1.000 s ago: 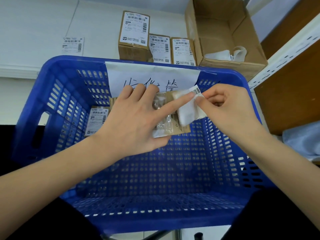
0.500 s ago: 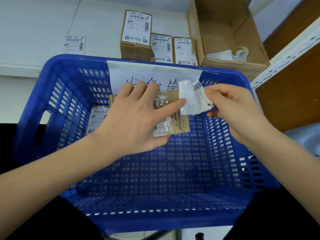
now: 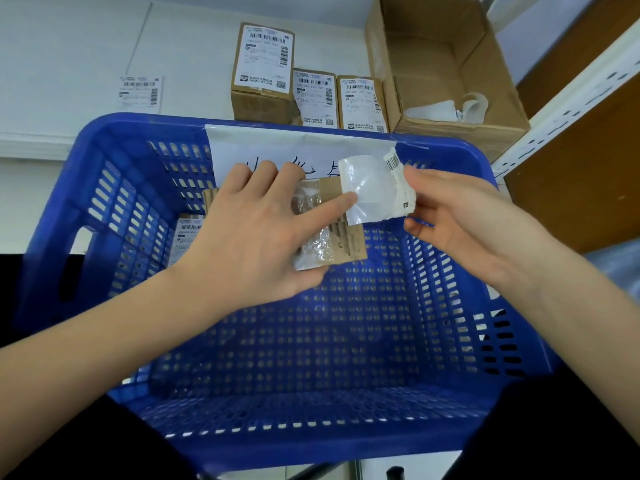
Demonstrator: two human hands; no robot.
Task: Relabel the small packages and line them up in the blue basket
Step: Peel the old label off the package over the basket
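A parcel-handling stockroom or small warehouse packing station.

Three small cardboard parcels (image 3: 263,71) with printed barcode shipping labels stand on a white counter (image 3: 69,46) beside an open carton (image 3: 446,64); a loose shipping label (image 3: 140,93) lies nearby, a perforated blue basket (image 3: 104,209) carries a handwritten paper sign (image 3: 277,147), and slotted metal shelving (image 3: 568,98) stands at right.
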